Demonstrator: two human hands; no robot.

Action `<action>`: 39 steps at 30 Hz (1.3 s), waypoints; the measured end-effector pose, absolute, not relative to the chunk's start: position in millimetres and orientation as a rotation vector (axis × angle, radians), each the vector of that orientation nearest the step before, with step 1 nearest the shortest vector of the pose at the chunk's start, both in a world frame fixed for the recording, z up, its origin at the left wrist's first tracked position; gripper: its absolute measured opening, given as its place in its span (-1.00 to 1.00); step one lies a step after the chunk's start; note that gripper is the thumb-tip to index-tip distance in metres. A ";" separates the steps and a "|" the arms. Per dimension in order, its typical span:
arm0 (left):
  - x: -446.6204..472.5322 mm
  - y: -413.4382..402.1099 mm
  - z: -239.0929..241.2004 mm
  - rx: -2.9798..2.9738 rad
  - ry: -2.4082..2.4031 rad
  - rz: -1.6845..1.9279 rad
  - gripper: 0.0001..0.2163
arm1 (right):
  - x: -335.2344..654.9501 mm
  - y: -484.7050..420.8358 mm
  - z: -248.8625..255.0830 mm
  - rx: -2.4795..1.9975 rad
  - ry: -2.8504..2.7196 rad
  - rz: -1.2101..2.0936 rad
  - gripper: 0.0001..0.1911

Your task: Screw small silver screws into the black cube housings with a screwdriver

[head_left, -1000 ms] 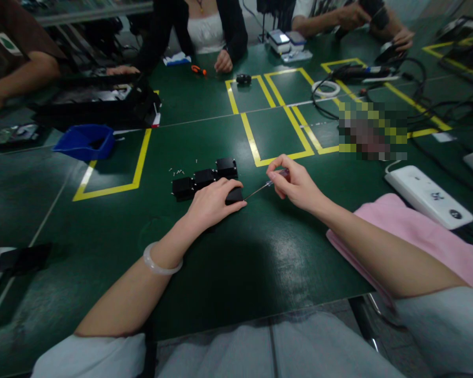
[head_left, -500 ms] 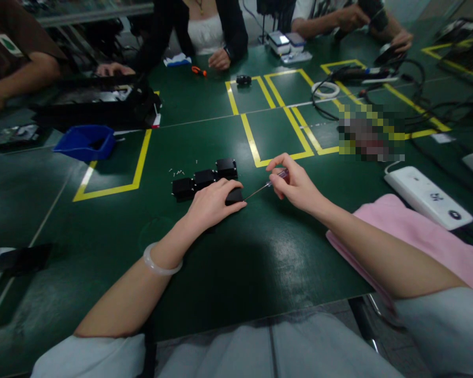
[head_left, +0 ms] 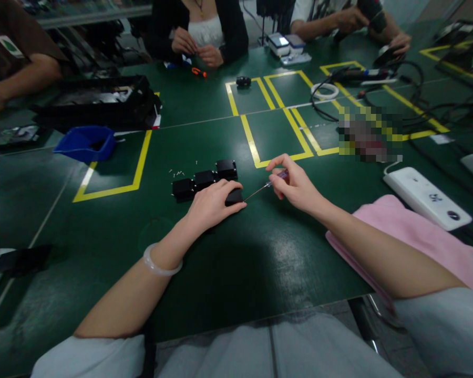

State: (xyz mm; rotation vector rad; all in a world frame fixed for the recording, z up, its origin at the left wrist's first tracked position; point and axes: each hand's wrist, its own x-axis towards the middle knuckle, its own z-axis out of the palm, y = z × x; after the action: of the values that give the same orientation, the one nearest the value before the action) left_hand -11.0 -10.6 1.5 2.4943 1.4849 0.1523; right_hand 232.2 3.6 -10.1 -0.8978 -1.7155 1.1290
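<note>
My left hand (head_left: 213, 203) lies curled over a small black block (head_left: 235, 196) on the green table and holds it down. My right hand (head_left: 294, 184) pinches a thin screwdriver (head_left: 265, 186) whose metal tip points left at the block's right side. Three more black blocks (head_left: 204, 179) sit in a row just behind my left hand. Several tiny screws (head_left: 177, 171) lie scattered to the left of that row.
A blue bin (head_left: 84, 142) and a black tray (head_left: 98, 102) sit at the far left. A white power strip (head_left: 421, 197) and a pink cloth (head_left: 410, 236) lie at the right. Cables (head_left: 418, 100) cross the far right. Other people work at the far edge.
My hands and the screwdriver have hardly moved. The person across the table has lifted both hands together off the table.
</note>
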 end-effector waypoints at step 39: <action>-12.0 -10.3 0.4 2.497 1.472 0.163 -0.55 | 231.3 2.4 -5.9 -0.903 -1.722 1.144 -0.88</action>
State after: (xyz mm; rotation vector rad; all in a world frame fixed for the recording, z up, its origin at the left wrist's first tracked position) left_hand -12.0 -10.3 0.4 2.4972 1.4716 0.1629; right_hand 231.3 2.4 -5.9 -0.9034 -1.7219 1.1439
